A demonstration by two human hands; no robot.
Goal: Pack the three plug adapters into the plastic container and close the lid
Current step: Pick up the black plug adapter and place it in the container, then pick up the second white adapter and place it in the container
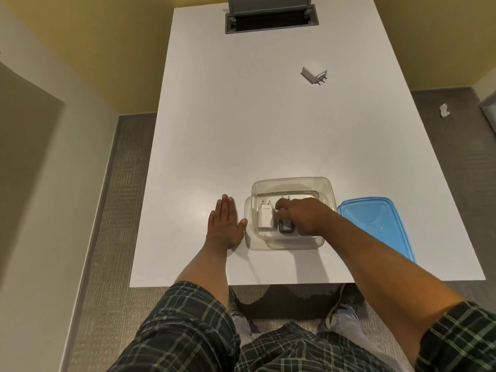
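Observation:
A clear plastic container [326, 190] stands open on the white table near its front edge. Inside it a white plug adapter [265, 214] lies flat on the left side. Beside that, a black plug adapter [285, 228] lies under my right hand [300, 214], whose fingers close around it inside the container. My left hand [224, 224] rests flat on the table just left of the container, fingers together and thumb out. A third white plug adapter [314, 73] lies far back on the table. The blue lid [381, 224] lies flat to the right of the container.
A grey cable hatch [271, 21] with a raised flap is set into the table's far end. The white table [228, 130] is flanked by carpet, with a scrap of white paper [444, 110] on the floor at right. My legs and shoes show below the front edge.

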